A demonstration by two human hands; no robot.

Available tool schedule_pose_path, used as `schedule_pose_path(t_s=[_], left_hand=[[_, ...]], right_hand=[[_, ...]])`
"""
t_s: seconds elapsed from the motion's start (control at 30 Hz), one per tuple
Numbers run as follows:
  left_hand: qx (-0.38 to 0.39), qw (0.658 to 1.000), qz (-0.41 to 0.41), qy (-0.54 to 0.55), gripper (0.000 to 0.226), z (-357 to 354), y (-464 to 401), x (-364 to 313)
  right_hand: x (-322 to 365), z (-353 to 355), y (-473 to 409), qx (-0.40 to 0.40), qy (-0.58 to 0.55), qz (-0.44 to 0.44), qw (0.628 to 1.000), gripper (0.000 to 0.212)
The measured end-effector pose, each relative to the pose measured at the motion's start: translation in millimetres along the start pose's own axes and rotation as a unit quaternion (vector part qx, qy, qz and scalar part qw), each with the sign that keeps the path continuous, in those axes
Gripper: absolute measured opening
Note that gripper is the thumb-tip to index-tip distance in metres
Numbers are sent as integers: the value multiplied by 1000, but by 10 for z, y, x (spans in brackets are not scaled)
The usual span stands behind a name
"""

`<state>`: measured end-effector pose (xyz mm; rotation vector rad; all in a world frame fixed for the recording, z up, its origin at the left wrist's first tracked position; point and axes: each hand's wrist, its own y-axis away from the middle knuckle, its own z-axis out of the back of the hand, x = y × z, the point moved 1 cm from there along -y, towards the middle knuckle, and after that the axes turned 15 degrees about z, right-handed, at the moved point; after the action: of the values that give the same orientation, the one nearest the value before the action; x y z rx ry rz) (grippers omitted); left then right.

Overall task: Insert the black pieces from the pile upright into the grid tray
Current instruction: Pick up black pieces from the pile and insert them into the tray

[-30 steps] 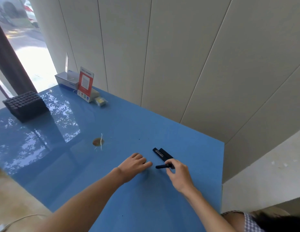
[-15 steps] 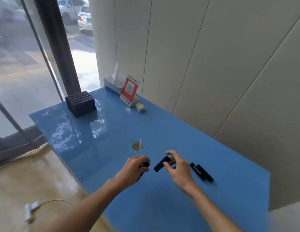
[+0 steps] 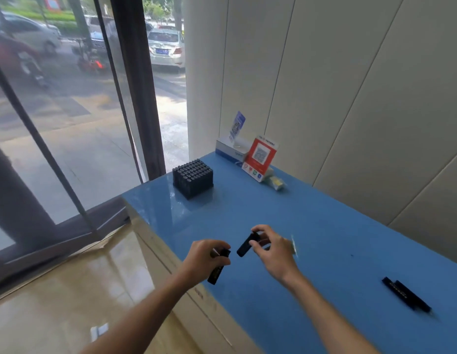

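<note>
Two hands: each w/ one pc
L hand (image 3: 202, 259): grips black piece (image 3: 218, 267)
R hand (image 3: 272, 251): pinches second piece (image 3: 245, 245)
Grid tray (image 3: 193, 178): far, full

You hold one slim black piece (image 3: 217, 268) tilted in your left hand (image 3: 203, 259), another (image 3: 246, 245) in your right hand (image 3: 272, 251). Two more (image 3: 406, 293) lie flat near the counter's right edge. The packed grid tray (image 3: 193, 178) stands at its far left corner.

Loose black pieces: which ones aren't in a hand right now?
The two black pieces lying side by side flat on the blue table at far right. The other two are held: one in the left hand, one in the right hand.
</note>
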<state>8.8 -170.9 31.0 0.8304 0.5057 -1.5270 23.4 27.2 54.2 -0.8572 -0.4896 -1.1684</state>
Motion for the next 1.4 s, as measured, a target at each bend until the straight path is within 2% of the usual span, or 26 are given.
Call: schedule_pose_path(t_s=[0.27,0.63,0.73,0.9,1.17,1.4], left_hand=[[-50,998,-6,36,21,616,-255,451],[-90,995,-40,-2,17,1343,-1339,905],[-84,995,-44,-12,20,1452,-1684,991],[-69,995,-66,-20,24,1526,-2127,1120],[-34,994,-98,-24,30,1677,-2604,1240],[9,976,-216,-5,27,1808,-2986,1324]], right_hand=[[318,-548,-529,-12,-15,20,1000,20],[127,-1243,-1621,-33,-15,31,999,26],[43,-1386,-1863,-50,-12,25,998,31],[-81,-1609,-2087,-79,26,18,996,22],[-120,-1918,-2319,-127,92,36,987,21],[-69,-2187,-2505,-157,184,21,970,26]])
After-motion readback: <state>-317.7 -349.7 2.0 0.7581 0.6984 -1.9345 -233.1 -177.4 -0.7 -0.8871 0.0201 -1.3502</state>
